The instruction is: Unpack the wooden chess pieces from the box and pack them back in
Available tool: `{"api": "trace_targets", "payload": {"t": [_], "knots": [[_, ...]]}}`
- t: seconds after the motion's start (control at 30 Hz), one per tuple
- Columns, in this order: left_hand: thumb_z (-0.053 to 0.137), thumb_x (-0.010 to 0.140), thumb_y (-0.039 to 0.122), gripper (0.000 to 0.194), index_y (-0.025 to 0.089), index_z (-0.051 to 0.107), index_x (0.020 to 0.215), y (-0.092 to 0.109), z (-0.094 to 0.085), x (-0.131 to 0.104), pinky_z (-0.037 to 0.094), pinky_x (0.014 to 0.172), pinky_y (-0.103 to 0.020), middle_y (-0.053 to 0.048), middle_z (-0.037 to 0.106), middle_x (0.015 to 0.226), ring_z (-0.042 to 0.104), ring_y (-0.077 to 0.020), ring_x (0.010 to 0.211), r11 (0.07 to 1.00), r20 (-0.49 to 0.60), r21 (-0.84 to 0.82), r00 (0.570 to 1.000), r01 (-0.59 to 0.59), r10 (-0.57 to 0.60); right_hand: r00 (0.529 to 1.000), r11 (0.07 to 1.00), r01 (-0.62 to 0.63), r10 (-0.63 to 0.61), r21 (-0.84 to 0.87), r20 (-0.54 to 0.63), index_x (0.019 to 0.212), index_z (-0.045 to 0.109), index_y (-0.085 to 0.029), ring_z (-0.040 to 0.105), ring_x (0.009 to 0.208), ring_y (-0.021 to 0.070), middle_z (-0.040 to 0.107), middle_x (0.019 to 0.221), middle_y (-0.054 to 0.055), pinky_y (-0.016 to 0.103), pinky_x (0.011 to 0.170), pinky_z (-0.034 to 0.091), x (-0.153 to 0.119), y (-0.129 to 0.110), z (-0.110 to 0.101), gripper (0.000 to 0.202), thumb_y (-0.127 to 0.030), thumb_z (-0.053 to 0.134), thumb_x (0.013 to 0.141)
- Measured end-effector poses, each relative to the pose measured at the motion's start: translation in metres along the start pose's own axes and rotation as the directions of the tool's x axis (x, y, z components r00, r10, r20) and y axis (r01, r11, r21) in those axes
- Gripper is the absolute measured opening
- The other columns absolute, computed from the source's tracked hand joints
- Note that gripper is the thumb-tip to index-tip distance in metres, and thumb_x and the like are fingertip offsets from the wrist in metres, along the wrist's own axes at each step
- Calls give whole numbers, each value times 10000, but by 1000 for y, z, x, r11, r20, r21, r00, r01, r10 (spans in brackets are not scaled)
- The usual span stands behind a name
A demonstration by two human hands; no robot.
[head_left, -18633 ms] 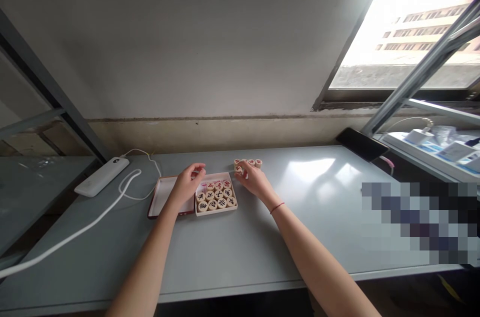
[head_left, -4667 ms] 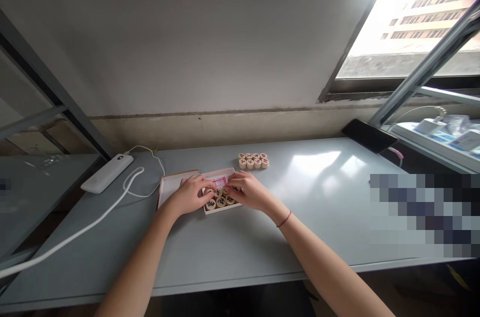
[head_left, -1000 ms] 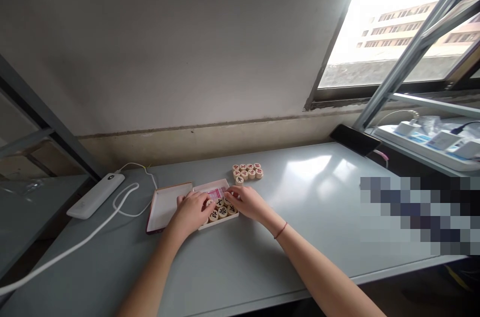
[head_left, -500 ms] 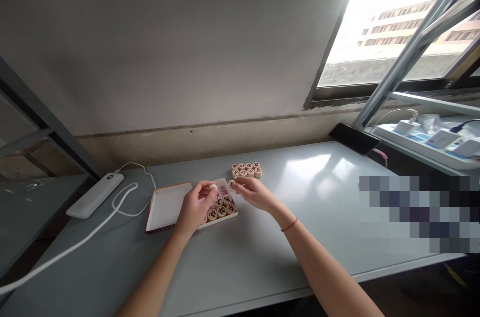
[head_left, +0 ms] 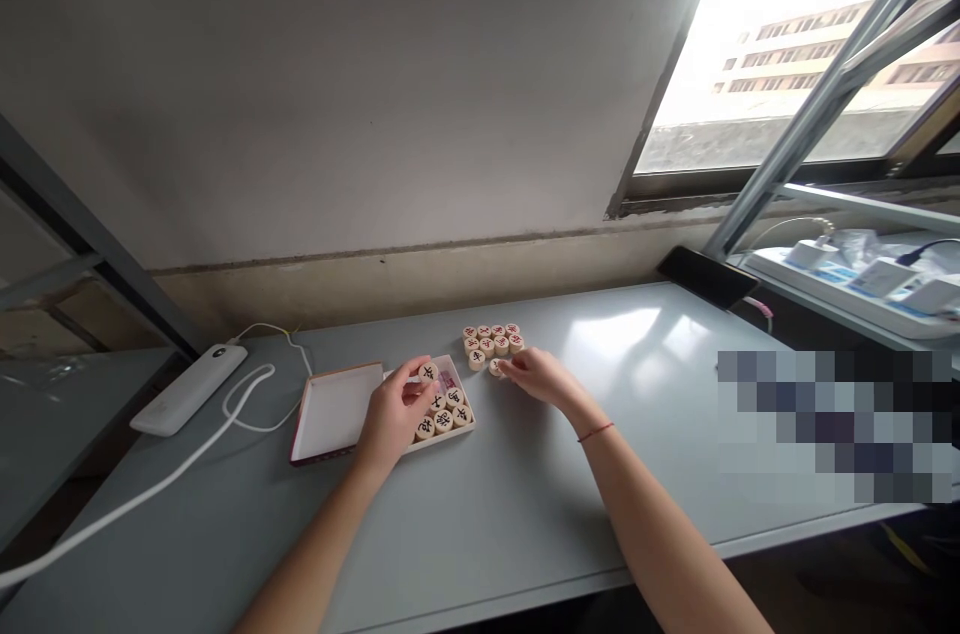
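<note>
My left hand (head_left: 391, 416) pinches a round xiangqi piece (head_left: 428, 373) with a black character, held above the open box (head_left: 472, 426). Inside that box lie several black-marked pieces (head_left: 443, 419). On the desk to the right, my right hand (head_left: 541, 376) has its fingers closed on another xiangqi piece (head_left: 495, 368), low at the tabletop. Just left of it sits a single black-marked piece (head_left: 476, 360). Directly behind stand rows of red-marked pieces (head_left: 492, 337), packed side by side.
The box lid (head_left: 337, 404) lies inside-up beside the box. A white power bank (head_left: 191, 389) with a looping white cable (head_left: 187, 464) is at the left. A dark tablet-like object (head_left: 709, 277) leans at the back right, near a loaded power strip (head_left: 855, 289). The grey desk (head_left: 450, 544) ends at its front edge.
My right hand has moved right, from near the box to the front of the rows, where a black-marked piece now stands. My left hand has turned its piece face toward me.
</note>
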State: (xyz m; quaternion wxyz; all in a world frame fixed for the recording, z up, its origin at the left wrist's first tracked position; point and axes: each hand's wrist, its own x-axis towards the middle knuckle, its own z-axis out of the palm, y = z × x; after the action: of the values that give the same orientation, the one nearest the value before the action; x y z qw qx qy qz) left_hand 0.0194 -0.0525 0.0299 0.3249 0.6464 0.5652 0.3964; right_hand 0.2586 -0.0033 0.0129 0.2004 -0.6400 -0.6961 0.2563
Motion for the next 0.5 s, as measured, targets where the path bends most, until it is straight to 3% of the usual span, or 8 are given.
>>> {"api": "trace_targets", "payload": {"t": [0.1, 0.17, 0.23, 0.33, 0.4, 0.5], "knots": [[555, 855, 361, 285, 233, 612, 1103, 2, 2, -4, 522, 806, -269, -32, 661, 998, 645, -160, 858, 956, 17, 198, 976, -215, 216, 981, 967, 153, -174, 204, 85, 557, 390, -191, 277, 501, 89, 323, 523, -46, 229, 464, 193, -10, -19, -5, 414, -484, 468, 839], [553, 870, 358, 270, 245, 611, 1109, 3, 4, -6, 498, 858, -272, -34, 637, 1077, 626, -168, 936, 911, 59, 268, 949, -314, 309, 923, 887, 229, -329, 400, 201, 646, 476, -182, 293, 516, 84, 350, 571, -45, 219, 465, 213, -19, -36, -5, 409, -534, 452, 853], [548, 882, 352, 267, 246, 602, 1121, 3, 6, -8, 487, 874, -272, -35, 628, 1088, 615, -173, 978, 889, 82, 285, 933, -358, 350, 881, 831, 226, -397, 507, 258, 725, 525, -175, 308, 522, 82, 383, 599, -41, 213, 461, 225, -26, -48, -2, 405, -552, 453, 854], [545, 889, 343, 267, 251, 584, 1137, 2, 9, -9, 483, 883, -282, -33, 626, 1081, 611, -177, 993, 877, 95, 289, 923, -383, 372, 880, 815, 192, -390, 547, 272, 726, 528, -170, 331, 524, 83, 416, 606, -33, 213, 464, 241, -27, -51, 2, 383, -530, 476, 847], [558, 880, 351, 316, 258, 551, 1182, 0, 9, -9, 485, 890, -298, -38, 609, 1135, 601, -188, 1023, 876, 98, 303, 927, -374, 362, 922, 838, 167, -320, 519, 220, 689, 515, -170, 346, 527, 88, 425, 597, -30, 217, 474, 249, -20, -42, 3, 359, -495, 484, 840], [552, 878, 335, 385, 264, 486, 1251, -4, 9, -7, 496, 879, -315, -46, 586, 1172, 593, -194, 1029, 880, 77, 333, 939, -340, 334, 992, 926, 87, -116, 367, 58, 605, 474, -177, 345, 527, 97, 412, 560, -29, 229, 484, 239, -6, -20, 0, 330, -436, 484, 810]]}}
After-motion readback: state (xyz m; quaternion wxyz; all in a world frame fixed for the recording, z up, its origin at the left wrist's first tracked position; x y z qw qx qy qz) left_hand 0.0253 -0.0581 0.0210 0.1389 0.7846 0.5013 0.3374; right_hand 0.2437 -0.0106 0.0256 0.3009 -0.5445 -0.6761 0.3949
